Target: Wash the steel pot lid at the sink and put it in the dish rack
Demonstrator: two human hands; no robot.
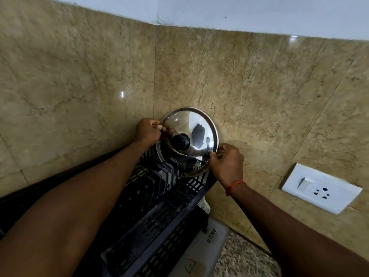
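The steel pot lid (196, 124), shiny with a black knob at its middle, stands nearly upright at the far end of the black plastic dish rack (151, 222), close to the tiled wall. My left hand (148, 131) pinches its upper left rim. My right hand (227, 163), with an orange thread on the wrist, grips the lower right rim. A second steel rim shows just below the lid, among the rack's prongs.
Beige marble-look tiles (79, 76) cover the wall right behind the rack. A white switch and socket plate (321, 187) sits on the wall at the right. A grey tray marked HOME (201, 254) lies under the rack on a speckled granite counter (243, 258).
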